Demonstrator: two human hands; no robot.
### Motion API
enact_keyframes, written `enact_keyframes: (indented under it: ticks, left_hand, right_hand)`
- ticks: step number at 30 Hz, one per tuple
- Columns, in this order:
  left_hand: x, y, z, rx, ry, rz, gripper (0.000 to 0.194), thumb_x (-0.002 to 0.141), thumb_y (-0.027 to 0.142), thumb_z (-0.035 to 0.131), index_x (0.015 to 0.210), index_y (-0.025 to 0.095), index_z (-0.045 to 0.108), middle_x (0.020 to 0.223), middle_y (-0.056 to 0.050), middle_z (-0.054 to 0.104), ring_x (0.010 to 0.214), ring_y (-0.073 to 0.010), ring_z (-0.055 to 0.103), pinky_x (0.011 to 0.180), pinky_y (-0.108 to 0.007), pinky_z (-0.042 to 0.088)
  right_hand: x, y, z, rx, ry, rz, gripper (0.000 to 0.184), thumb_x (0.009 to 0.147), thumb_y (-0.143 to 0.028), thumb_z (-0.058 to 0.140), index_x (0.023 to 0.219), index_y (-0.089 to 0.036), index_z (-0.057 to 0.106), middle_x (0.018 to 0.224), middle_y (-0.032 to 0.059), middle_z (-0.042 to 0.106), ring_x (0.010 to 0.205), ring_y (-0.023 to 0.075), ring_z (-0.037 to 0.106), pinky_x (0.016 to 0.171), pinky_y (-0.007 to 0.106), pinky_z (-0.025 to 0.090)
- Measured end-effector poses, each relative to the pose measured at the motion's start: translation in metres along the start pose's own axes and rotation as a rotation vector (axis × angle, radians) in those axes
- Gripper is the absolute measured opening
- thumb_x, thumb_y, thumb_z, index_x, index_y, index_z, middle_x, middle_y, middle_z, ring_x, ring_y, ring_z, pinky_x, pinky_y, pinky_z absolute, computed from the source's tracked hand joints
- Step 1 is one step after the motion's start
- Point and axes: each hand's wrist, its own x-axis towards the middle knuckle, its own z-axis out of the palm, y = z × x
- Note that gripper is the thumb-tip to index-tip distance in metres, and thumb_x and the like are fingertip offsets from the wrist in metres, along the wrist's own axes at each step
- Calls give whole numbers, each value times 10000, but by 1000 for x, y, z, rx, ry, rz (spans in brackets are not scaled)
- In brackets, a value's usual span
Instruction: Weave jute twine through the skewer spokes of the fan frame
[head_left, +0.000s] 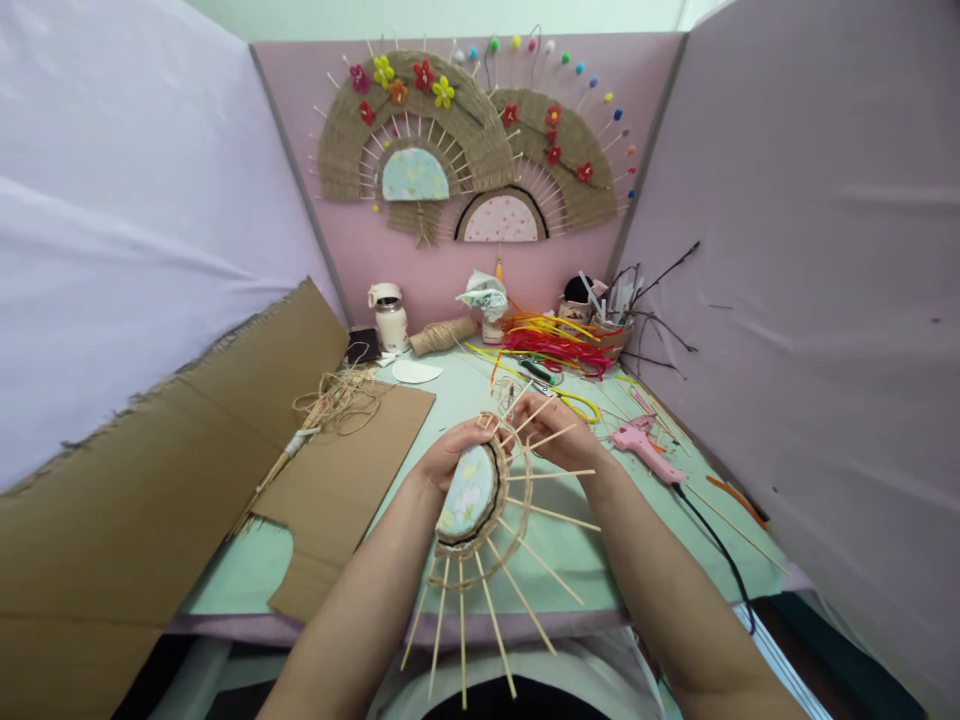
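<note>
A half-round fan frame is held tilted above the front of the table. It has a pale blue flowered centre, a dark and brown cord border, and several thin wooden sticks radiating outward. My left hand is closed on the upper end of the half-round centre, thumb on top. Brown twine runs in an arc across the sticks, spaced out from the border. My right hand is at the upper sticks with its fingers curled, pinching the twine; the sticks partly cover its fingertips.
Cardboard lies to the left, with a bundle of sticks and loose twine on it. A pink glue gun with a black cord is at right. Yellow-handled scissors and red and yellow pipe cleaners lie behind. Two finished fans hang on the back panel.
</note>
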Motion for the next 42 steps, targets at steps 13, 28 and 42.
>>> enact_keyframes:
  ticks: [13, 28, 42]
  left_hand:
    - [-7, 4, -1, 20, -30, 26, 230, 657, 175, 669, 860, 94, 597, 792, -88, 646, 662, -149, 624, 595, -241, 515]
    - [-4, 2, 3, -75, -50, 17, 462, 625, 14, 614, 1065, 130, 536, 981, -112, 676, 835, -224, 663, 670, -323, 545]
    - [-4, 3, -7, -30, -86, -21, 464, 627, 39, 653, 1066, 129, 536, 978, -120, 676, 864, -226, 661, 690, -285, 516]
  right_hand:
    - [0, -6, -3, -250, 135, -188, 132, 623, -266, 715, 685, -185, 631, 677, -18, 577, 626, 110, 500, 625, 260, 395]
    - [1, -4, 1, -414, 166, -151, 196, 666, -345, 688, 667, -170, 601, 643, 0, 596, 594, 126, 525, 584, 267, 410]
    - [-1, -16, -19, -7, 234, -227, 248, 620, -289, 726, 826, -223, 604, 680, -18, 527, 592, 100, 461, 603, 264, 397]
